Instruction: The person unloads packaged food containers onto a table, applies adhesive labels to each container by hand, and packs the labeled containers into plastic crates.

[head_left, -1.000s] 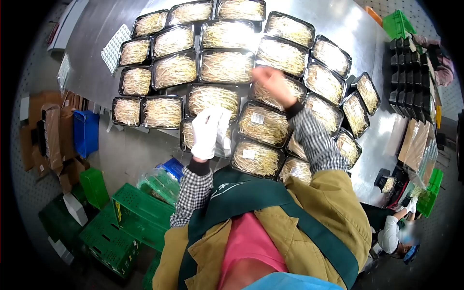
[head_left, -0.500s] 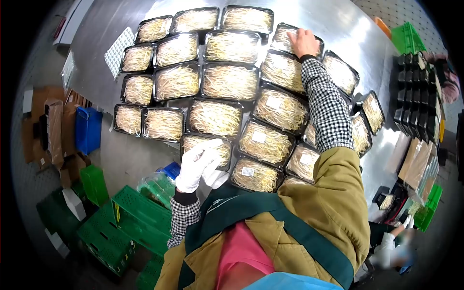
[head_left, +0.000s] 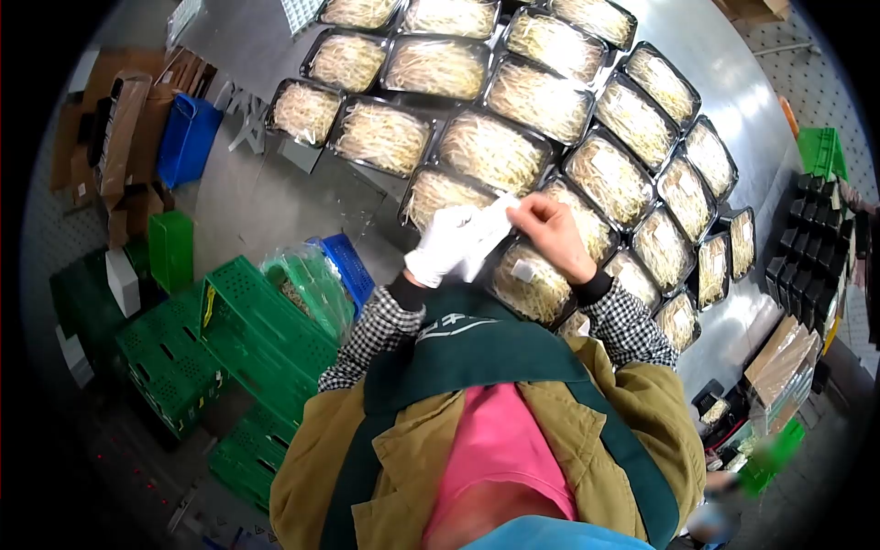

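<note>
My left hand [head_left: 446, 243], in a white glove, is closed round a white strip of stickers [head_left: 495, 223] near the front edge of the table. My bare right hand [head_left: 555, 233] meets it there, thumb and fingertips pinched at the strip's upper end. Directly under the hands lie black trays of bean sprouts under clear film, among them a tray [head_left: 445, 194] partly covered by my glove. A tray [head_left: 529, 280] just below my right hand bears a small white label [head_left: 523, 269]. Several trays to the right also carry labels; those at the left show none that I can make out.
The trays stand in close rows on a steel table [head_left: 353, 197]. Green crates [head_left: 261, 321] and a blue crate [head_left: 345, 266] are at the lower left. Stacked black trays [head_left: 797, 247] stand at the right edge. A co-worker is partly visible at the lower right.
My right hand has come back from a far tray to my left hand and now pinches the strip. The view has shifted, so the trays appear higher and further right.
</note>
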The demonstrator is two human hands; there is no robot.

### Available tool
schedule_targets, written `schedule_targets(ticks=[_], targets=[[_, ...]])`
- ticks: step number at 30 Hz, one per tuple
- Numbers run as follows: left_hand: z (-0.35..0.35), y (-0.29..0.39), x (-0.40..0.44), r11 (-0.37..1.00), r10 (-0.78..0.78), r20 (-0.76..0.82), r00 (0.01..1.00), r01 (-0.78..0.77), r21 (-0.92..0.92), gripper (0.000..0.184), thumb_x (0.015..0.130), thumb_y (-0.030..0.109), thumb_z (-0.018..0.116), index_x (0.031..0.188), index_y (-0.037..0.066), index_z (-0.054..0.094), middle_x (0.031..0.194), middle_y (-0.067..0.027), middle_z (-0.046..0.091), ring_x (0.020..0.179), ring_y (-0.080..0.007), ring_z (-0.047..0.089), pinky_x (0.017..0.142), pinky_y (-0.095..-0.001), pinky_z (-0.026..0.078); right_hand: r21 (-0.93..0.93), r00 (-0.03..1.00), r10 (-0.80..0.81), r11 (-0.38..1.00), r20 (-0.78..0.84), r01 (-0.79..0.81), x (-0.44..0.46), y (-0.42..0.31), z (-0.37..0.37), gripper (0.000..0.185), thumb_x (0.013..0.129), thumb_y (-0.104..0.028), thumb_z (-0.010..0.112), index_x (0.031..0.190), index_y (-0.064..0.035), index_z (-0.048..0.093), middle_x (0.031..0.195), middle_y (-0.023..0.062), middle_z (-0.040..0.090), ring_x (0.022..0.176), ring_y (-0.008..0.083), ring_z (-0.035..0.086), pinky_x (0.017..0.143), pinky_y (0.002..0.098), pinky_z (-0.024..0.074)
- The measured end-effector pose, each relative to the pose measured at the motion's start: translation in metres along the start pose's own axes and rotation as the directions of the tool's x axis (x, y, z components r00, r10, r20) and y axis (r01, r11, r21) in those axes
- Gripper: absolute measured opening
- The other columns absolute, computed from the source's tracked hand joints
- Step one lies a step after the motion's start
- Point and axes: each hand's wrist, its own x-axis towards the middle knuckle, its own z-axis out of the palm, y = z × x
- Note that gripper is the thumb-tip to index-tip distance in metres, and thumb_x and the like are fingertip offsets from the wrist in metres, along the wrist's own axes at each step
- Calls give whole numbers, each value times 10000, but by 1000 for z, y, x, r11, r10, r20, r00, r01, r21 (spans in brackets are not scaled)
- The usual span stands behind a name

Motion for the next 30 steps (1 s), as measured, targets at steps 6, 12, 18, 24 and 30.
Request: schedule_targets(ticks=[6, 12, 18, 24, 30], targets=[[-114, 15, -91, 1000, -29, 20, 999, 28, 12, 173, 847, 67, 580, 974, -33, 641, 894, -69, 661, 769, -108, 615, 689, -209, 489, -686, 871, -445, 701, -207, 195, 24, 38, 61, 201, 828, -210, 591, 738, -31, 593, 708, 106, 577, 691, 294, 550, 610, 372, 415], [-191, 30, -132, 979, 182, -189, 965, -196, -58, 199, 846, 38, 581, 1034, -24, 601, 904, -54, 645, 779, -82, 595, 716, -209, 476, -966, 758, -630, 258, -170, -2, 57, 74, 134, 184, 770, -265, 634, 814, -95, 578, 755, 65, 524, 811, 242, 504, 728, 378, 345], [-170, 9, -101, 985, 172, -70, 983, -169, 45, 79, 830, 74, 608, 855, 4, 636, 787, -25, 629, 718, -78, 565, 676, -209, 445, -821, 718, -546, 567, -431, -61, 38, 70, 141, 153, 843, -145, 530, 947, -36, 562, 847, 116, 599, 822, 268, 557, 724, 364, 395], [-147, -8, -70, 967, 236, 65, 970, -240, 79, 70, 833, 70, 594, 809, 11, 624, 757, -8, 612, 687, -62, 539, 627, -207, 439, 54, 984, -87, 994, -153, 96, -10, 3, 189, 149, 869, -150, 587, 899, -5, 606, 834, 7, 611, 772, 67, 539, 708, 207, 432], [-173, 20, -80, 992, 98, 97, 990, -89, -93, 94, 835, 60, 611, 905, -1, 627, 836, -25, 639, 765, -65, 579, 687, -214, 474, -787, 688, -543, 613, -481, -66, 103, 42, 51, 258, 806, -290, 597, 748, -39, 581, 723, 118, 597, 699, 290, 583, 631, 380, 440]])
